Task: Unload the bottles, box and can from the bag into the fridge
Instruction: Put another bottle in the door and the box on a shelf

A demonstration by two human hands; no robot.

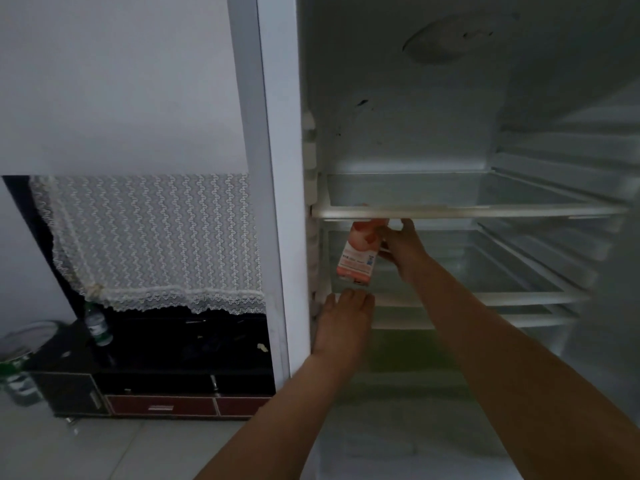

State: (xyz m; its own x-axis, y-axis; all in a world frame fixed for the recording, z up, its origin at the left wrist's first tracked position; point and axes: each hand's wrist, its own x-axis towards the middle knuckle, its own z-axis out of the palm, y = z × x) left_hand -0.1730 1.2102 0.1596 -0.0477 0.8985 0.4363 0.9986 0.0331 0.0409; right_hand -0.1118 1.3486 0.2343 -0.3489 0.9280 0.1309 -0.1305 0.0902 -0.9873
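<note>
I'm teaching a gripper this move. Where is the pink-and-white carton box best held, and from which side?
Probably its right edge, approached from the right, as the right hand does. The pink-and-white carton box hangs nearly upright, its top close under the white shelf rim and the fridge's left wall beside it, so those sides look cramped. The left hand lies open just below.

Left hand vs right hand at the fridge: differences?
The right hand grips the box; the left hand holds nothing. Right hand's fingers curl round the box; left hand's fingers lie straight. Right hand is just under the top shelf; left hand is lower, below the box. Both reach into the left side of the fridge.
</note>
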